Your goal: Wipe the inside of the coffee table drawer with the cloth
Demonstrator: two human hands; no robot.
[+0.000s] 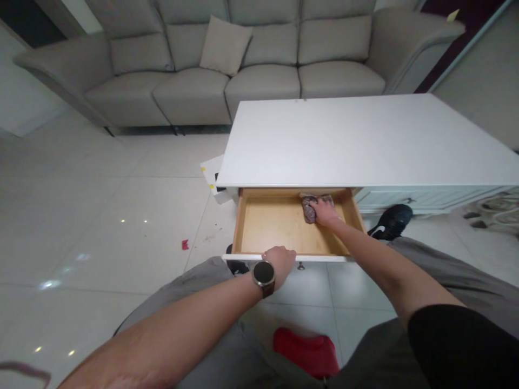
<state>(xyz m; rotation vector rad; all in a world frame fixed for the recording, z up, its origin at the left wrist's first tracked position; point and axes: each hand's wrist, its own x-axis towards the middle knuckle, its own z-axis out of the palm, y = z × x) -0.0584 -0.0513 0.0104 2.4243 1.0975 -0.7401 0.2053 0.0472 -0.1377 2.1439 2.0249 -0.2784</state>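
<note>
A wooden drawer point(271, 221) with a white front stands pulled out from the white coffee table point(365, 135). My left hand point(279, 262), with a watch on the wrist, is closed over the top edge of the drawer front, left of its small knob point(300, 266). Inside the drawer, toward its back right, my right hand point(325, 212) grips a clear plastic bag of dark reddish-brown contents point(308, 209). What exactly fills the bag is too small to make out. Part of the bag is hidden behind my fingers.
A grey sofa point(263, 86) with a loose cushion point(226, 44) stands behind the table. A white box-like item point(214, 175) sits by the table's left side. A red object point(306, 351) lies between my legs, and a red scrap point(185, 245) is on the tiled floor.
</note>
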